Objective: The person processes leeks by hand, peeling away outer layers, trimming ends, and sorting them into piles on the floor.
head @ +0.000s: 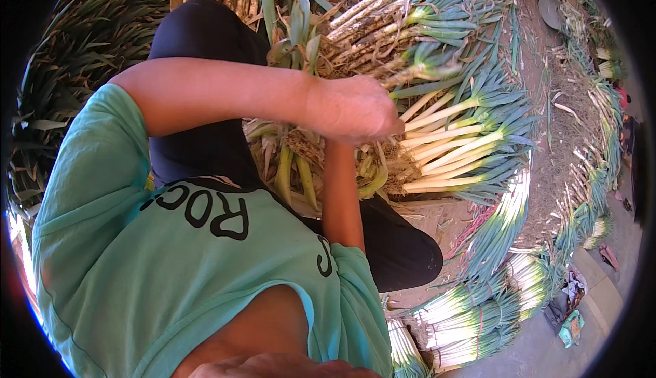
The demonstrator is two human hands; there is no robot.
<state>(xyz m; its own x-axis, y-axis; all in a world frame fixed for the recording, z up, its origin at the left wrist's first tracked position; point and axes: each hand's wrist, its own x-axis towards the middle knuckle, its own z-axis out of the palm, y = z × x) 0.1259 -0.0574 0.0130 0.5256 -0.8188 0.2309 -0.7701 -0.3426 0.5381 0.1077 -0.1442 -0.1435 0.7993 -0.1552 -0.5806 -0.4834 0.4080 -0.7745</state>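
My left hand point(359, 106) is curled above the heap, its forearm crossing from the left; its inner side is hidden, so any grip is unclear. Beneath it my right forearm point(343, 193) reaches up, and my right hand is hidden behind the left one. Just right of my hands lie peeled leeks or large green onions point(451, 147) with white stems and bushy roots. Unpeeled, soil-marked stalks point(364, 27) lie above them. Stripped outer leaves point(297, 178) and roots are piled between my knees.
Dense green leaves point(66, 65) fill the left side. Tied bundles of stalks point(466, 326) rest at the lower right. Red ties point(474, 227) lie near my right knee. A long row of stalks point(599, 173) and crumpled cloth point(571, 326) are farther right.
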